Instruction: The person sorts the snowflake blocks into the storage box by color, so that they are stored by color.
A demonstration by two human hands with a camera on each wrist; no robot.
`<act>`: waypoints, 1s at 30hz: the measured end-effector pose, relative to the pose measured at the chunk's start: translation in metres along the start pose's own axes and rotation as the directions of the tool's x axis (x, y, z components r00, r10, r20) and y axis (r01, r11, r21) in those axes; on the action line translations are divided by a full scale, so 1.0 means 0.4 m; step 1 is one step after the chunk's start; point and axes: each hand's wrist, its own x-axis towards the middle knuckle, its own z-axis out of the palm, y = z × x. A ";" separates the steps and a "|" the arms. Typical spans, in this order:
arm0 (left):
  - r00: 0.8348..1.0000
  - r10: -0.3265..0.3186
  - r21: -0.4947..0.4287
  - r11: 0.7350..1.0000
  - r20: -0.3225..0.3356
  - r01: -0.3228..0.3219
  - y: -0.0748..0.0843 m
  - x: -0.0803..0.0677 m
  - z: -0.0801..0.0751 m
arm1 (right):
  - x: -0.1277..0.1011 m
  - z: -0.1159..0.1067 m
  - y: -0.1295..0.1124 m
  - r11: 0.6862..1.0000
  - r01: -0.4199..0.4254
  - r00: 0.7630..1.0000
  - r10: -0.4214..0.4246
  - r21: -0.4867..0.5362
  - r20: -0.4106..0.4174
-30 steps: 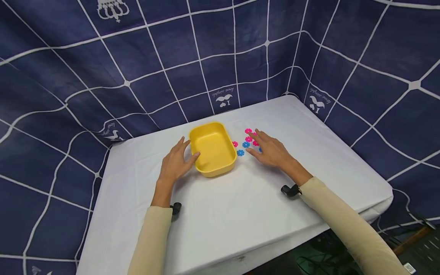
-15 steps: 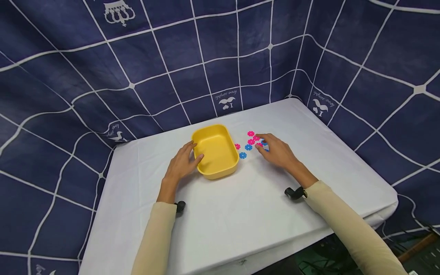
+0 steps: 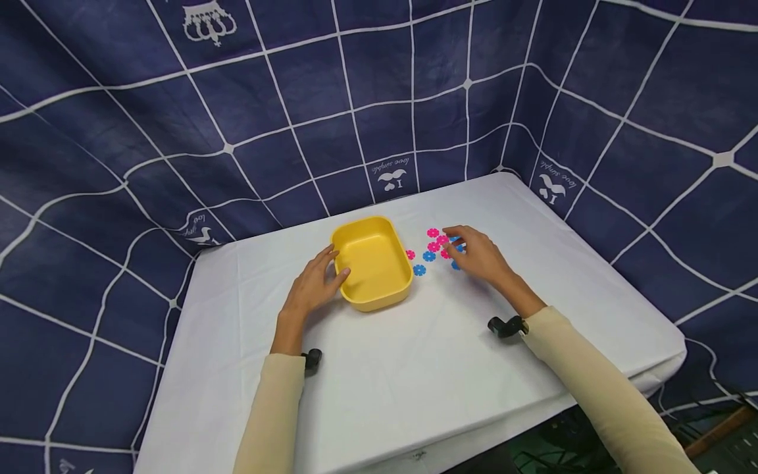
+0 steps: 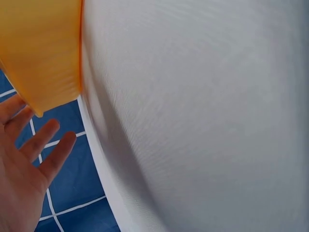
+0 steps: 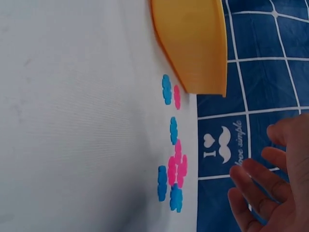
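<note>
A yellow rectangular tub (image 3: 372, 260) stands on the white-covered table. My left hand (image 3: 310, 283) is at its left rim, thumb over the edge and fingers along the outside. In the left wrist view those fingers (image 4: 57, 153) are spread, some close to the tub's rim; firm contact cannot be seen. Right of the tub lie several flat flower-shaped pieces, pink (image 3: 433, 233) and blue (image 3: 419, 270). Over the right part of this group hovers my right hand (image 3: 480, 253), fingers loosely bent. The right wrist view shows nothing in its fingers, which partly cover pieces in the head view.
The white tablecloth (image 3: 379, 382) reaches the front edge of the table. Dark blue curtains with white lines (image 3: 296, 99) hang behind and at both sides. A black wrist camera (image 3: 506, 327) sits on my right wrist.
My right hand has drawn back slightly right from the pink pieces, and its thumb and fingers have come closer together. The left hand has settled nearer the tub's rim. The head view has shifted a little.
</note>
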 end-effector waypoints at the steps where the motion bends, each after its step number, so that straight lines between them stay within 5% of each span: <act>1: 1.000 -0.001 -0.004 1.000 0.003 0.001 -0.001 -0.002 -0.002 | 0.004 -0.001 -0.002 1.000 0.001 1.000 -0.001 0.003 0.001; 30: 1.000 -0.004 -0.034 0.999 0.009 0.005 -0.013 -0.009 -0.005 | 0.105 0.040 -0.024 0.993 -0.075 0.995 0.070 0.089 0.067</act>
